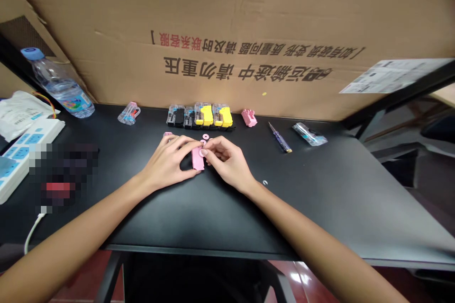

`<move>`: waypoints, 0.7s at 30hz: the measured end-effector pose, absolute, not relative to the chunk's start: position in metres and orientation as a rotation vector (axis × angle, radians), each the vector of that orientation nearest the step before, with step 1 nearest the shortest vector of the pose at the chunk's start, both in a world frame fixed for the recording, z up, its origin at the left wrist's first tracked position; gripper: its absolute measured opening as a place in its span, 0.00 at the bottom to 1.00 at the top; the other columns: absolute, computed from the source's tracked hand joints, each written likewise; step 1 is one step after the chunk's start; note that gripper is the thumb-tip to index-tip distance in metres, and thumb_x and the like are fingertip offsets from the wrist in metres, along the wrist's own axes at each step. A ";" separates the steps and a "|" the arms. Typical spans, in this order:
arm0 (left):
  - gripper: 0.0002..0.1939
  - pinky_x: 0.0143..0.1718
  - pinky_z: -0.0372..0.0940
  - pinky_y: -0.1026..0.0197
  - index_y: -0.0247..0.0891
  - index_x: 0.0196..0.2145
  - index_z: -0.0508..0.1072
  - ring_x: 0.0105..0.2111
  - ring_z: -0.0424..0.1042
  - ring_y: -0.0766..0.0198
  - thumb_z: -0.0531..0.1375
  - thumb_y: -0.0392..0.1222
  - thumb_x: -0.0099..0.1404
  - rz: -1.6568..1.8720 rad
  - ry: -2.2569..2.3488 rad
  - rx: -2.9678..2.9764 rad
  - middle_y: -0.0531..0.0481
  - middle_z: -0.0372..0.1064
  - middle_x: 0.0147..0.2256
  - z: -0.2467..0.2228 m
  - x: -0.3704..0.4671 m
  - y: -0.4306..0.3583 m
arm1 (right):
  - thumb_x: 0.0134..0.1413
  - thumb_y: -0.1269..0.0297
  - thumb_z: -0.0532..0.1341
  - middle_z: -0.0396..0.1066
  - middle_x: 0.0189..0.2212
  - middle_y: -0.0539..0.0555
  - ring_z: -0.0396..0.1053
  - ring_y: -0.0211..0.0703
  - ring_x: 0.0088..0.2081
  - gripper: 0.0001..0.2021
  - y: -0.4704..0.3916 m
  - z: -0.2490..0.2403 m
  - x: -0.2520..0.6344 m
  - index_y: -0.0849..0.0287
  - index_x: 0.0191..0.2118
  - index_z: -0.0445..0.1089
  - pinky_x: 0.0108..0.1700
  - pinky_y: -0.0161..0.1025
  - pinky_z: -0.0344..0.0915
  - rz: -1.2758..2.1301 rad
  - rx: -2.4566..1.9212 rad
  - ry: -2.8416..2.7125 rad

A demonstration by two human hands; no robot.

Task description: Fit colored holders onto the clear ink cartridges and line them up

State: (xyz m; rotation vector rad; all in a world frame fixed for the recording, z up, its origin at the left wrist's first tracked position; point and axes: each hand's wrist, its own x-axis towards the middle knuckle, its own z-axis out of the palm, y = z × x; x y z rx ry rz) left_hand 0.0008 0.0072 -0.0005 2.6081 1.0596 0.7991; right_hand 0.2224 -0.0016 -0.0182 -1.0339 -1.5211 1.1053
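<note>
A small pink block [198, 159] lies on the black table between my hands. My left hand [171, 161] grips it, with a fingertip at its top end and the thumb at its bottom end. My right hand [227, 160] pinches a small pale pink disc [203, 152] against the block's right side. Just beyond the fingertips lies a pink ring [205, 137], with more small round pieces partly hidden by the fingers. Another pink piece [168, 134] shows behind my left hand.
Yellow-and-clear cases [204, 115] and black ones line the cardboard [227, 19]. Right of them are a pink part [249, 118], a screwdriver [280, 138] and a clear packet [309, 134]. At left stand a bottle [64, 86], a power strip [30, 149] and a clear-and-pink case [129, 113].
</note>
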 end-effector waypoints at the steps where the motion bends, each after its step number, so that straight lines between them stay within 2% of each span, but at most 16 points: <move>1: 0.27 0.64 0.61 0.45 0.43 0.64 0.73 0.58 0.76 0.49 0.69 0.47 0.70 0.801 1.062 2.606 0.43 0.77 0.59 0.000 0.001 0.007 | 0.65 0.47 0.70 0.77 0.36 0.52 0.75 0.43 0.36 0.15 -0.002 -0.018 0.223 0.53 0.42 0.73 0.39 0.41 0.76 1.092 -1.029 -1.539; 7: 0.28 0.65 0.60 0.45 0.42 0.63 0.73 0.57 0.77 0.50 0.70 0.49 0.69 0.790 1.061 2.606 0.43 0.77 0.59 -0.002 0.000 0.007 | 0.67 0.46 0.67 0.77 0.39 0.54 0.74 0.44 0.37 0.15 -0.002 -0.017 0.223 0.54 0.43 0.75 0.39 0.41 0.75 1.107 -1.047 -1.616; 13: 0.29 0.65 0.59 0.45 0.42 0.64 0.73 0.57 0.76 0.49 0.70 0.48 0.69 0.759 1.073 2.608 0.43 0.77 0.60 -0.001 0.000 0.006 | 0.64 0.44 0.69 0.75 0.38 0.53 0.73 0.43 0.37 0.18 -0.002 -0.017 0.222 0.53 0.41 0.71 0.38 0.41 0.74 1.228 -1.027 -1.523; 15: 0.35 0.65 0.59 0.44 0.43 0.69 0.68 0.56 0.77 0.49 0.70 0.47 0.68 0.747 1.083 2.593 0.43 0.78 0.58 -0.001 0.001 0.005 | 0.62 0.44 0.70 0.74 0.37 0.52 0.73 0.42 0.36 0.18 -0.001 -0.018 0.221 0.53 0.41 0.70 0.38 0.40 0.74 1.246 -1.026 -1.499; 18: 0.47 0.65 0.59 0.44 0.43 0.77 0.56 0.55 0.77 0.48 0.71 0.47 0.67 0.744 1.102 2.563 0.41 0.78 0.58 -0.002 0.002 0.004 | 0.61 0.43 0.71 0.73 0.35 0.51 0.72 0.41 0.35 0.20 0.001 -0.019 0.220 0.53 0.39 0.68 0.37 0.40 0.74 1.245 -1.029 -1.475; 21: 0.53 0.64 0.59 0.44 0.43 0.79 0.49 0.54 0.78 0.48 0.71 0.48 0.66 0.768 1.101 2.536 0.40 0.77 0.60 -0.003 0.003 0.004 | 0.63 0.45 0.70 0.73 0.36 0.51 0.71 0.41 0.34 0.18 0.000 -0.016 0.222 0.54 0.40 0.69 0.37 0.39 0.74 1.243 -1.029 -1.491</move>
